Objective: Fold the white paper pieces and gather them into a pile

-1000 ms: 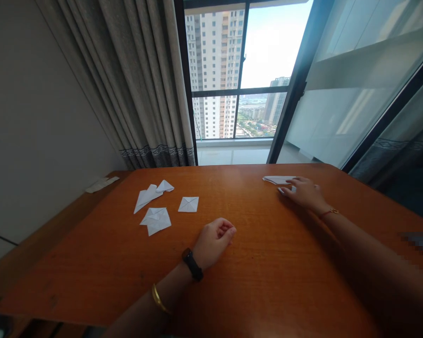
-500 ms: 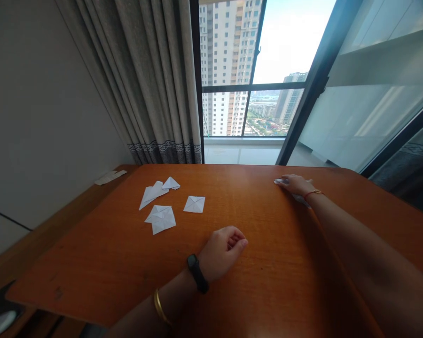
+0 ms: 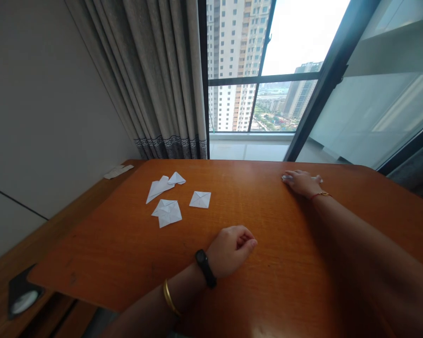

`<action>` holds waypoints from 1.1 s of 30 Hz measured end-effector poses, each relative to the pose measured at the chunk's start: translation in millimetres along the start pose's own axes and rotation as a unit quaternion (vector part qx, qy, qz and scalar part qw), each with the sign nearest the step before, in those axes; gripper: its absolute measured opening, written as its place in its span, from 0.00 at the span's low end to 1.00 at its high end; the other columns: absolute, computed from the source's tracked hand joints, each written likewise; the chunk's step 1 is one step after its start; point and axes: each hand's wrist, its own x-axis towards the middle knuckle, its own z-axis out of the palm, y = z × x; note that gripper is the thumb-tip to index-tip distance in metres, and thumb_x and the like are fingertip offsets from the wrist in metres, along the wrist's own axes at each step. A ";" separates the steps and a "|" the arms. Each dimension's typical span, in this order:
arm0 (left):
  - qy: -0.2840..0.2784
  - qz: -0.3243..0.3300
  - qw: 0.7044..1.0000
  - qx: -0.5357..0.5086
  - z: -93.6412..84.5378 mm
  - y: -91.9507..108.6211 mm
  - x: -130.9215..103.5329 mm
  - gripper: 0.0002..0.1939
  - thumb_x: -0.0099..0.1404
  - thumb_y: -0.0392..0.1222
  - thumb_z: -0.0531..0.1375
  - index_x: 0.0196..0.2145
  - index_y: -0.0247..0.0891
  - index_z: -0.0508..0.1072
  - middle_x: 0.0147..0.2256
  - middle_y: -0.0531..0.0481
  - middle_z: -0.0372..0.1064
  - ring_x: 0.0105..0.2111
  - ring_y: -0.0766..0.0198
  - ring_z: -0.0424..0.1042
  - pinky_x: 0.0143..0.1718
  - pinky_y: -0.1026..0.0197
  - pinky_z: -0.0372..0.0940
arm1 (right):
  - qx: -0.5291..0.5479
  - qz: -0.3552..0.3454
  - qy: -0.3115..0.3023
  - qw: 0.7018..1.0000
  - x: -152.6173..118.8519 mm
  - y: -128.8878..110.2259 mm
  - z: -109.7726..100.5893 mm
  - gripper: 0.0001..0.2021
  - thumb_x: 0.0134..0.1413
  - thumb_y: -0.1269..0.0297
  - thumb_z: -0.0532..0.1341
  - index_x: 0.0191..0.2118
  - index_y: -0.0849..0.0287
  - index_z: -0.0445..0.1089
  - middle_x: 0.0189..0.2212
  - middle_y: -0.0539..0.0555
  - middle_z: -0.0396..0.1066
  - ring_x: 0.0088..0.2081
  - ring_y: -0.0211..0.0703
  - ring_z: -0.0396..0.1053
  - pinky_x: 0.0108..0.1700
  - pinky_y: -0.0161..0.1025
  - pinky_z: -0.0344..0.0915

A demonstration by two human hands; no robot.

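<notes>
My left hand, with a black band at the wrist, rests on the brown table with its fingers curled in and nothing seen in them. Near the far right part of the table, my right hand lies over a whitish piece; the hand covers most of it, and its edges show at both sides. Folded white papers lie to the left: a square one, an overlapping pair, a long pointed one and a small triangular one touching it.
A flat pale strip lies on the wooden ledge at the left, by the wall. Grey curtains and a glass window stand behind the table's far edge. A dark object with a round pale part is at the lower left.
My right hand has flattened over the whitish piece, which no longer sticks out below the palm. My left hand keeps its curled pose. The whole view has shifted slightly.
</notes>
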 end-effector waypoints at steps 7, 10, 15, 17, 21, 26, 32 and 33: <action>0.019 -0.003 0.999 0.026 -2.4 -2.9 3.4 0.09 0.64 0.43 0.55 0.32 0.37 0.72 0.29 0.52 0.70 0.28 0.68 0.67 0.29 0.68 0.61 | 0.057 -0.040 0.036 0.997 -43.8 -61.4 -32.5 0.23 0.57 0.52 0.50 0.53 0.57 0.66 0.57 0.62 0.62 0.57 0.62 0.55 0.57 0.68 0.41; 0.024 -0.001 0.998 0.053 -9.6 -7.0 7.6 0.11 0.65 0.45 0.53 0.33 0.37 0.72 0.30 0.51 0.71 0.29 0.66 0.68 0.31 0.66 0.62 | 0.095 -0.117 -0.028 0.988 -80.9 -94.9 -48.8 0.23 0.57 0.50 0.52 0.53 0.55 0.66 0.56 0.62 0.63 0.56 0.62 0.55 0.58 0.68 0.38; 0.083 -0.025 0.962 0.260 -45.2 -22.7 24.8 0.14 0.65 0.48 0.53 0.40 0.38 0.73 0.41 0.45 0.72 0.43 0.57 0.68 0.47 0.57 0.61 | 0.154 -0.197 -0.134 0.959 -146.6 -131.0 -69.8 0.26 0.53 0.46 0.56 0.55 0.49 0.64 0.58 0.58 0.61 0.59 0.64 0.52 0.55 0.76 0.27; 0.099 -0.082 0.924 0.360 -64.6 -33.5 32.8 0.20 0.65 0.52 0.52 0.47 0.37 0.71 0.50 0.40 0.67 0.53 0.51 0.62 0.54 0.50 0.56 | 0.170 -0.210 -0.157 0.950 -167.8 -137.5 -76.3 0.26 0.52 0.46 0.57 0.56 0.48 0.63 0.58 0.58 0.61 0.60 0.64 0.51 0.55 0.76 0.26; 0.113 -0.186 0.860 0.461 -89.8 -55.2 37.4 0.31 0.67 0.60 0.42 0.62 0.44 0.58 0.63 0.39 0.50 0.64 0.41 0.40 0.57 0.29 0.33 | 0.184 -0.218 -0.178 0.942 -197.6 -140.7 -79.6 0.28 0.52 0.46 0.58 0.58 0.48 0.62 0.60 0.60 0.58 0.61 0.61 0.50 0.58 0.71 0.26; 0.075 -0.169 0.876 0.446 -79.6 -52.3 24.0 0.27 0.68 0.60 0.40 0.56 0.52 0.66 0.61 0.44 0.57 0.63 0.42 0.44 0.54 0.23 0.24 | 0.207 -0.182 -0.152 0.949 -210.0 -137.3 -69.2 0.26 0.54 0.48 0.57 0.57 0.51 0.63 0.61 0.60 0.56 0.62 0.58 0.48 0.59 0.68 0.28; 0.097 -0.115 0.903 0.402 -64.8 -42.9 24.0 0.24 0.68 0.59 0.44 0.48 0.45 0.70 0.53 0.44 0.67 0.60 0.43 0.52 0.55 0.24 0.26 | 0.234 -0.165 -0.098 0.953 -211.5 -139.1 -66.1 0.20 0.56 0.52 0.56 0.52 0.51 0.67 0.56 0.58 0.63 0.59 0.55 0.54 0.59 0.68 0.31; 0.106 -0.118 0.900 0.406 -64.6 -45.3 25.3 0.24 0.68 0.58 0.46 0.52 0.44 0.67 0.54 0.43 0.65 0.61 0.42 0.51 0.54 0.24 0.27 | 0.236 -0.168 -0.092 0.953 -212.5 -140.2 -66.9 0.19 0.56 0.52 0.56 0.52 0.51 0.67 0.56 0.57 0.63 0.58 0.54 0.55 0.60 0.67 0.31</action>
